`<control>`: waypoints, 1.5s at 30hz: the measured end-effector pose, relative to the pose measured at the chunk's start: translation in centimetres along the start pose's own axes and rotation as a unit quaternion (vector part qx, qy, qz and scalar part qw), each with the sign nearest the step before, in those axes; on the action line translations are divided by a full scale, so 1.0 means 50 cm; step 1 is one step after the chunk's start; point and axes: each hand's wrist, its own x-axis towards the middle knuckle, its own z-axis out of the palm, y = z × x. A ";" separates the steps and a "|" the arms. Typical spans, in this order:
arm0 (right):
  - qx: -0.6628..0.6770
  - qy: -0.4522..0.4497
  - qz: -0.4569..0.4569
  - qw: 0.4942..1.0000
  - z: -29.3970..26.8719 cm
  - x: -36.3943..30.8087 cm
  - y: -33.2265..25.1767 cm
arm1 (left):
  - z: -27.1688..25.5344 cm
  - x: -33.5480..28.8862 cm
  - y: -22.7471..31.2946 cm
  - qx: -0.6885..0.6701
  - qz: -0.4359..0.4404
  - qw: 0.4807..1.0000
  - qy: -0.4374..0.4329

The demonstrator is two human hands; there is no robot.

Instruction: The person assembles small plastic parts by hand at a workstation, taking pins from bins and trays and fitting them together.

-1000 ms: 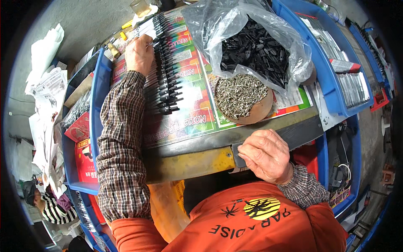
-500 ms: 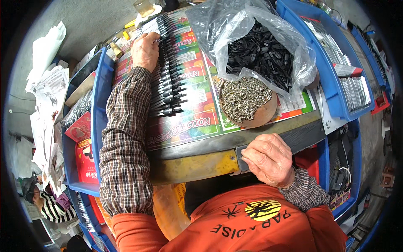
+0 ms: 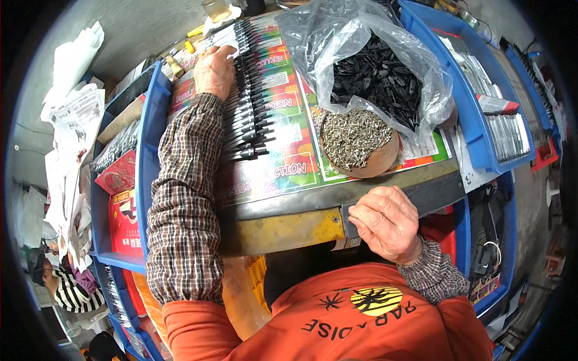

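Note:
My left hand (image 3: 214, 72) reaches to the far end of a long row of slim black-and-silver pieces (image 3: 245, 129) laid side by side on the table. Its fingers bend down at the row's left edge, and the fingertips are largely hidden. Over the near table edge, my right hand (image 3: 388, 224) hovers with thumb and fingers drawn together. Whatever is in that pinch, if anything, does not show. Closest to it stands a round shallow dish (image 3: 380, 161) heaped with small metal pins (image 3: 352, 137). Behind the dish, a clear plastic bag (image 3: 337, 75) lies open around many small black parts (image 3: 379, 78).
Blue bins flank the table: the left bin (image 3: 144, 180) holds red packs and silver pieces, the right bin (image 3: 481, 129) flat packed items. Printed colourful sheets (image 3: 259, 180) cover the tabletop. Crumpled white paper (image 3: 72, 150) hangs at far left. A person in stripes (image 3: 75, 292) is at lower left.
The whole view has shifted slightly. My left hand stays by the far end of the row, its fingers bent a little differently. My right hand keeps its pinched shape over the near edge.

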 end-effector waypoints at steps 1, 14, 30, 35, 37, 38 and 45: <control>0.004 -0.003 -0.003 1.000 0.002 0.001 0.000 | -0.010 -0.006 0.000 -0.003 -0.012 1.000 -0.022; -0.029 -0.006 0.013 0.999 0.005 0.013 -0.010 | -0.199 -0.164 0.136 -0.018 0.090 0.996 -0.015; -0.053 -0.001 0.005 0.999 0.011 0.020 -0.023 | -0.488 -0.404 -0.122 0.197 -0.149 0.960 -0.132; -0.061 0.002 0.003 0.998 0.016 0.018 -0.023 | -0.469 -0.422 -0.195 0.125 -0.192 0.931 -0.283; -0.074 0.003 0.000 0.997 0.014 0.020 -0.026 | -0.457 -0.415 -0.209 0.140 -0.156 0.932 -0.297; -0.073 0.002 -0.005 0.997 0.014 0.020 -0.027 | -0.449 -0.423 -0.225 0.139 -0.130 0.942 -0.278; -0.070 -0.014 -0.003 0.997 0.010 0.019 -0.032 | -0.436 -0.411 -0.224 0.154 -0.171 0.932 -0.279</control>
